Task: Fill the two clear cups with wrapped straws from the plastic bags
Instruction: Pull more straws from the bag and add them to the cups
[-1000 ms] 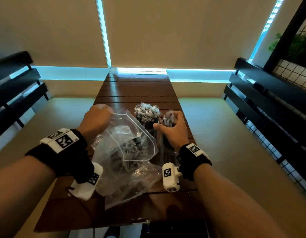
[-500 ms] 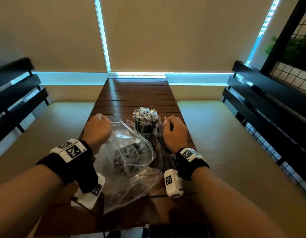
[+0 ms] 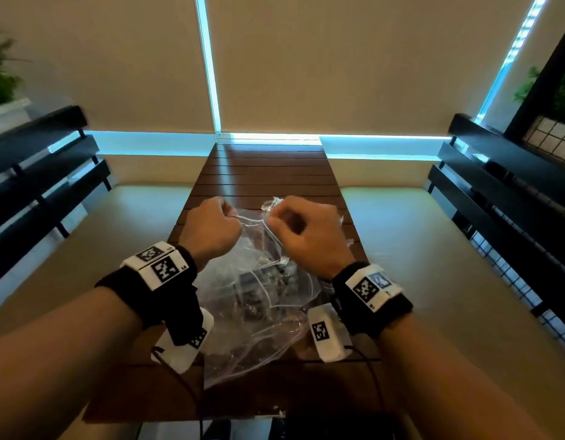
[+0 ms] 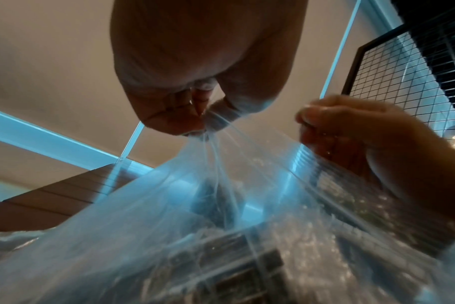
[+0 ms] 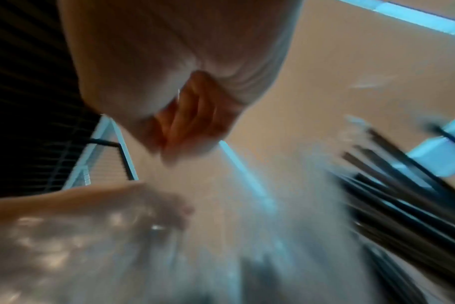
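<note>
Clear bag w/ straws hangs below both fists over the table. Left hand and right hand pinch its rim, fingers curled tight. Cups hidden behind right knuckles; a hard tug could prob. knock them or spill straws.

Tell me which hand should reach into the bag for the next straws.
Probably the right hand: it is nearer the straw cups. The left hand already pinches the plastic bag rim and can hold it open.
</note>
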Tool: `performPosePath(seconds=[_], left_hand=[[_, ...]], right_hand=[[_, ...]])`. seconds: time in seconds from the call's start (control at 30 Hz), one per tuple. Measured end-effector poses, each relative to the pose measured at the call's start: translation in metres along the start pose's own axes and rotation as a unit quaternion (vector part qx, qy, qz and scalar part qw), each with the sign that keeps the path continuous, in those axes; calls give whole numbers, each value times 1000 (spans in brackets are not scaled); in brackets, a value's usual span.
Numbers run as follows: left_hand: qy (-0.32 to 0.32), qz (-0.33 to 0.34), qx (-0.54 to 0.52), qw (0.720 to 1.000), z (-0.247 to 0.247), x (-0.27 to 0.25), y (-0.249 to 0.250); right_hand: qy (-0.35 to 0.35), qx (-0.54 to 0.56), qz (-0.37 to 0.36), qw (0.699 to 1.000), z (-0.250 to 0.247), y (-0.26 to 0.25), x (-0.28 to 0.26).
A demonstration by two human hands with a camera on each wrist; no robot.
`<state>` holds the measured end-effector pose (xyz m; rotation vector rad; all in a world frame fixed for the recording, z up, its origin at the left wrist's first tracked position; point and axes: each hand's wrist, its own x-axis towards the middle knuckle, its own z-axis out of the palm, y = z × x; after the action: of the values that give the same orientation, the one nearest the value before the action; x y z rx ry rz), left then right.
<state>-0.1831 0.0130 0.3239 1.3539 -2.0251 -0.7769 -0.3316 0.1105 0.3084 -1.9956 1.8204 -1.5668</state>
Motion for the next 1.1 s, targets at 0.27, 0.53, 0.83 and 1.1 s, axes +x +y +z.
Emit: performPosePath(seconds=[0.27,0.53,0.83,1.1], left_hand=[[-17,84,22,996,-1,2,3],[-30,117,47,992,1,-3,0],[-106,260,148,948,-9,-7,-6],[-93,281,145,944,-10,0,-15]], right_hand=[[-434,-313,62,842,32,-5,11],[-492,-352,69,793,38,-11,6],[-463,-351,45,812,28,-15,15],[-300,-167,97,934,-12,-17,40]])
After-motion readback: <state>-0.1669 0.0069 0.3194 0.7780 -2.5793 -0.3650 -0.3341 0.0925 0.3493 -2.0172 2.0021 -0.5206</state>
